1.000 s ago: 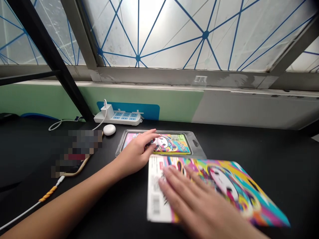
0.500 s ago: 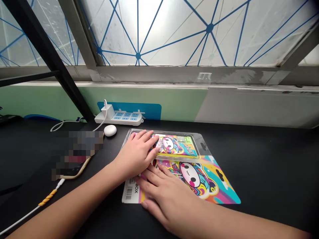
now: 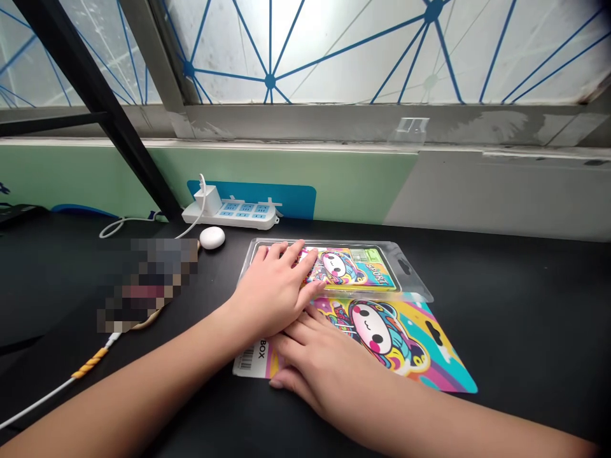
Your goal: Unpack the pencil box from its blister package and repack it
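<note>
On the near side of the strip and partly to its right, a clear tray lies flat on the dark surface, its long axis running roughly left to right, nearly parallel to the strip, with its hang-hole end pointing right. A bright pack sits in it. Farther out from the strip, touching the tray's near edge, the card lies the same way, barcode end left and hang-hole end right. The left hand rests over the tray's left part, grip slack, fingers spread. The right hand lies flat on the card's left part, its grip likewise unclenched, fingertips partly hidden under the left hand. One second ago the card lay farther right of the strip, blurred; now it has come leftward along the tray, while the left hand has stayed on the tray.
</note>
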Tool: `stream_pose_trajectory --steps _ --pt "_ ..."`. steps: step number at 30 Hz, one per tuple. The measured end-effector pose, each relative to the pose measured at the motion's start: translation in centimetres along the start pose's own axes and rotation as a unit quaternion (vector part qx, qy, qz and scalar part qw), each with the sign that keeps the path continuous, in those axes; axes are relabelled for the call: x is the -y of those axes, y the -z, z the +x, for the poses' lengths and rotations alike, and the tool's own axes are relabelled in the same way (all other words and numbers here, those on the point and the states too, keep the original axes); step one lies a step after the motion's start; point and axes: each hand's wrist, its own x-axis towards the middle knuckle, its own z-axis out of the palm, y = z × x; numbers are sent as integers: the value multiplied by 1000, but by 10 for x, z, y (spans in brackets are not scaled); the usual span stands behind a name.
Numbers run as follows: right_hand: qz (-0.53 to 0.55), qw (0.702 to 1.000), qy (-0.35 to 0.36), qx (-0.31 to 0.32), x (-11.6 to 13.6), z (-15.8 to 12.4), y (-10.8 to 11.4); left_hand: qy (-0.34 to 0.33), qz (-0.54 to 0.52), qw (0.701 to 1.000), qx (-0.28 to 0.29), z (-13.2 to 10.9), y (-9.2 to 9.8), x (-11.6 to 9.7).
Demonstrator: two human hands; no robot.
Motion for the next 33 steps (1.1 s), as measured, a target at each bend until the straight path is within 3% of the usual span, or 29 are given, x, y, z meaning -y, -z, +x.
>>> stream_pose_trajectory --steps 11,18,27,33 --pt "-22 999 25 -30 -11 33 -9 4 -15 1000 -8 3 -2 15" --pt "-62 986 119 -99 -8 24 -6 -1 -45 999 -16 2 -3 23" --pt "-89 978 167 -91 -6 18 -6 -10 -52 998 -23 1 -4 25" --pt "-116 961 165 -190 -9 17 16 -11 -52 998 -19 1 -5 25"
